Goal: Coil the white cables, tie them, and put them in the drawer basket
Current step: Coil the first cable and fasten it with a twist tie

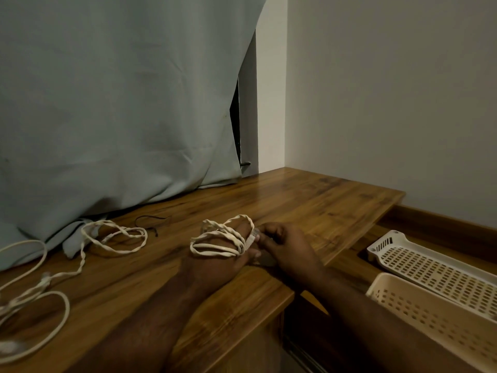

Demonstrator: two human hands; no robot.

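Two bare hands meet near the front edge of a wooden table (309,200), and everything else is placed from that table. The left hand (215,259) lies on the tabletop with its fingers extended, and a white cable (217,239) is wound around them in several loops, some strands twisted together. The right hand (285,249) touches the left at the fingertips and pinches the cable's clear plug end (254,235) between thumb and fingers, right beside the coil. A second white cable (113,238) lies loose on the table to the left of the hands, spread in open loops that run to the table's left edge, where its own plug rests among the strands. A thin black tie (150,220) lies on the wood just behind that loose cable, near the hem of a pale curtain (121,103) that hangs down onto the back of the table. Below the table's right end, a white slotted basket (419,262) and a cream slotted basket (435,316) sit side by side, touching, in the lower space there; neither holds any cable.
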